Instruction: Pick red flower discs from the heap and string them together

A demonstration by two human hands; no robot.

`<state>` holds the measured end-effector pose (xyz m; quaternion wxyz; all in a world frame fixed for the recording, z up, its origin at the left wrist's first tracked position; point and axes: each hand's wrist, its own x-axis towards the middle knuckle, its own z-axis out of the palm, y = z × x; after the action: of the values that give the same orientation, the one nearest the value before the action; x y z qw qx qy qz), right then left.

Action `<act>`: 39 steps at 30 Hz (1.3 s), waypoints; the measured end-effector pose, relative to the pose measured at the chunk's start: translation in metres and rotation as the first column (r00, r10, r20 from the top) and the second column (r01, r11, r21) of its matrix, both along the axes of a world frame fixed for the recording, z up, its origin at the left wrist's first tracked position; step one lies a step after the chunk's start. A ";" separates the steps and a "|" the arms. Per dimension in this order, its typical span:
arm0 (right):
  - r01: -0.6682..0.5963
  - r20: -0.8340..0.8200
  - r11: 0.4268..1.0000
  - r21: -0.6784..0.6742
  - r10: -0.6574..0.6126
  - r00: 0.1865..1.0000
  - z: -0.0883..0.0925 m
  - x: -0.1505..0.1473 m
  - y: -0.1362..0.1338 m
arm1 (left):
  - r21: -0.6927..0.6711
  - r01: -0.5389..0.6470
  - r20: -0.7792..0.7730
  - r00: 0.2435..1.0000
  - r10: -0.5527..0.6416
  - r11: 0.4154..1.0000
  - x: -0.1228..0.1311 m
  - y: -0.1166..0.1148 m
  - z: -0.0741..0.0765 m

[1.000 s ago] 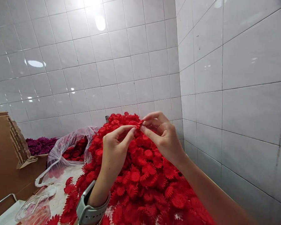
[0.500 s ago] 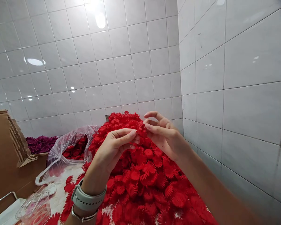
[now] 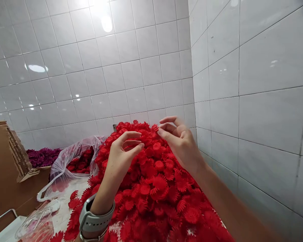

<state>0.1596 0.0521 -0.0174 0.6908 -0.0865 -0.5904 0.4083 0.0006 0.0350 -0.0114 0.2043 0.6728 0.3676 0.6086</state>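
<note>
A big heap of red plastic flower pieces fills the corner between two white tiled walls. Above its top, my right hand pinches one small red flower piece between thumb and fingers. My left hand hovers just left of it with fingers curled apart and nothing in them. A grey watch sits on my left wrist.
A clear plastic bag with more red pieces lies left of the heap. Purple flower pieces sit behind it. Stacked brown cardboard stands at far left. A clear plastic container is at the lower left.
Both hands were joined on one red piece. Now my left hand has let go and drawn slightly left and down, while my right hand keeps the piece.
</note>
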 end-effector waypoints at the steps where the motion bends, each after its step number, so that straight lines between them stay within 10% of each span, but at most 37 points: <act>1: 0.036 0.033 0.999 0.027 -0.037 0.999 -0.001 -0.002 -0.001 | 0.018 0.017 0.008 1.000 -0.017 1.000 0.002 -0.002 0.000; 18: 0.212 0.200 0.947 0.240 -0.262 0.944 -0.009 -0.011 -0.006 | -0.013 0.165 0.164 0.973 -0.161 0.986 0.007 -0.008 0.000; 39: 0.005 0.139 1.000 0.025 -0.008 0.990 -0.004 -0.005 -0.007 | -0.028 0.242 0.150 0.960 -0.235 0.970 0.008 -0.009 0.000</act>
<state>0.1547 0.0451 -0.0210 0.6503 -0.1083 -0.6417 0.3920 0.0086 0.0262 -0.0110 0.3177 0.6613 0.2818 0.6183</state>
